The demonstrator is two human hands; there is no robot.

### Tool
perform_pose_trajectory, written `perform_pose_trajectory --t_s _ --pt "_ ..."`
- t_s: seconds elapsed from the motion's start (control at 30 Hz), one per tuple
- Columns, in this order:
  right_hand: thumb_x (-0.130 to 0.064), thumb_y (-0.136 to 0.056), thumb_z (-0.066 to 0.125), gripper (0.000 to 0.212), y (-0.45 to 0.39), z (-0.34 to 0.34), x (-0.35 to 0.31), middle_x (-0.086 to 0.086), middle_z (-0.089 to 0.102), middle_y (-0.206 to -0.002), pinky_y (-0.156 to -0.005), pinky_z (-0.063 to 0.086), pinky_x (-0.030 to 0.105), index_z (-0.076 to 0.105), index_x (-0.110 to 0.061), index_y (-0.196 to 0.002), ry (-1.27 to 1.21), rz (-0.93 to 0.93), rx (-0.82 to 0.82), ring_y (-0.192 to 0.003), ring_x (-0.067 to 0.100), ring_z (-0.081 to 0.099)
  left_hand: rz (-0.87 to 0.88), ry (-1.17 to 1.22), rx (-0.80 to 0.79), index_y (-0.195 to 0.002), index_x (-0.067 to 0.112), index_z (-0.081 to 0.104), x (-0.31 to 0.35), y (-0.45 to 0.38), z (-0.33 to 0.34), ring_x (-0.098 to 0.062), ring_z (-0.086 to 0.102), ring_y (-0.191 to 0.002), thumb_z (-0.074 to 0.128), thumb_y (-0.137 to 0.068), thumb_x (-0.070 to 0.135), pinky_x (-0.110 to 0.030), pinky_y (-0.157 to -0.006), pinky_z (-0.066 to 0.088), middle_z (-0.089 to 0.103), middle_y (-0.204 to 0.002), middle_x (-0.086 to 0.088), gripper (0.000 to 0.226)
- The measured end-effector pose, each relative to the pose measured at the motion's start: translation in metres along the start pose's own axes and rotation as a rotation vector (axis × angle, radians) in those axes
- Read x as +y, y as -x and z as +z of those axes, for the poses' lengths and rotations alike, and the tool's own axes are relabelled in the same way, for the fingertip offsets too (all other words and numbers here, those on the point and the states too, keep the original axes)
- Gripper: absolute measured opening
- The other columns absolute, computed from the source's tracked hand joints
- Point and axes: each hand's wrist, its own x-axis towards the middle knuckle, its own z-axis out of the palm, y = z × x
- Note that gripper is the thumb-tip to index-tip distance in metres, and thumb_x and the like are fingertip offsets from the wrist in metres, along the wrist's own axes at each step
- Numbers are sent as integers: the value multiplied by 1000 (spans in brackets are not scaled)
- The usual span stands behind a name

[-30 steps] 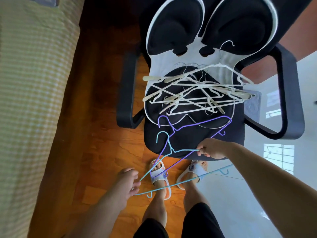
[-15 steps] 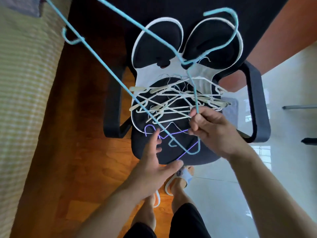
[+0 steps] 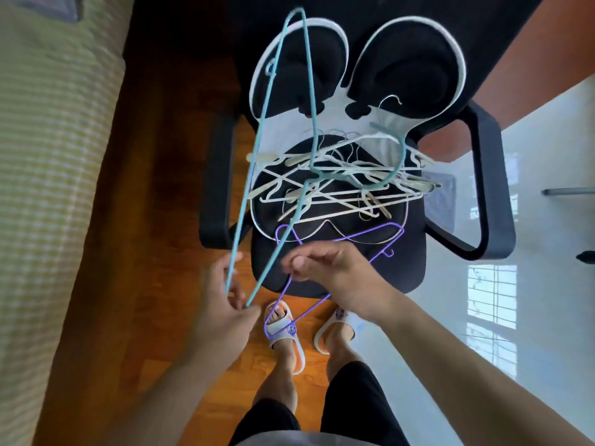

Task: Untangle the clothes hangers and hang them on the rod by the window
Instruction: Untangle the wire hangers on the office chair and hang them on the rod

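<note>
Gripping the lower corner of a teal hanger (image 3: 257, 149), the left hand (image 3: 225, 304) has its fingers and thumb curled round the two thin wires where they meet. That hanger stands raised in front of the camera, its long sides running up to a narrow bend near the top of the view, and its hook curves over the heap on the seat.

Just to the right, the right hand (image 3: 335, 275) pinches the wire of a purple hanger (image 3: 370, 233) between thumb and fingertips, the other fingers loosely bent. The purple hanger lies partly on the front of the seat and partly hangs over its edge, one corner dropping down toward the feet.

Behind both hands, a tangled pile of white hangers (image 3: 338, 188) lies crossed over itself in the middle of the seat of a black office chair (image 3: 492, 188), on a black cushion with white edging (image 3: 402, 69) that runs up the backrest. The teal hook touches or overlaps this pile; whether it is caught in it I cannot tell.

Below the hands stand two feet in pale slippers (image 3: 286, 329) on a wooden floor (image 3: 154, 252), which gives way to glossy white tile (image 3: 531, 317) on the right. A bed with a yellow checked cover (image 3: 48, 188) fills the left side.
</note>
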Motion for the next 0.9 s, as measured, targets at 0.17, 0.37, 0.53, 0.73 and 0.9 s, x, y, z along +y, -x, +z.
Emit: perform_pose_trajectory --t_s 0.17,0.37,0.53,0.73,0.9 --pt "-11 -97 52 22 -4 -106 95 6 69 -95 -76 54 33 72 -19 -103 835 426 463 -90 31 66 99 -131 288 -141 23 45 -23 -7 -39 -16 61 -93 59 -78 -25 -19 -70 57 49 -126 0 80" --pt "-4 -87 58 39 -29 -168 138 4 51 -124 -60 47 36 54 -18 -124 1742 285 133 -88 28 64 22 -154 425 -140 8 49 -40 -9 -52 9 59 -84 61 -75 -26 2 -75 45 53 -126 -20 74" --pt "-3 -83 68 57 -82 -149 145 6 51 -121 -54 38 35 43 -13 -134 1969 200 -32 -85 23 65 -97 -101 506 -140 6 50 -57 -2 -45 -4 61 -93 61 -78 -24 -9 -73 48 50 -128 -18 70" --pt "-6 -93 53 27 -91 -141 139 8 56 -117 -79 47 36 55 -12 -120 2028 178 -6 -106 27 58 -135 -46 578 -142 13 48 -69 6 -54 -15 54 -98 64 -85 -14 -16 -61 48 52 -130 -18 65" --pt "-13 -91 61 15 -37 -140 109 -1 60 -93 -85 44 37 67 -22 -101 1872 109 -42 -100 26 52 -92 -37 519 -142 11 50 -50 22 -67 -17 59 -100 66 -84 -11 -11 -68 47 55 -128 -16 64"
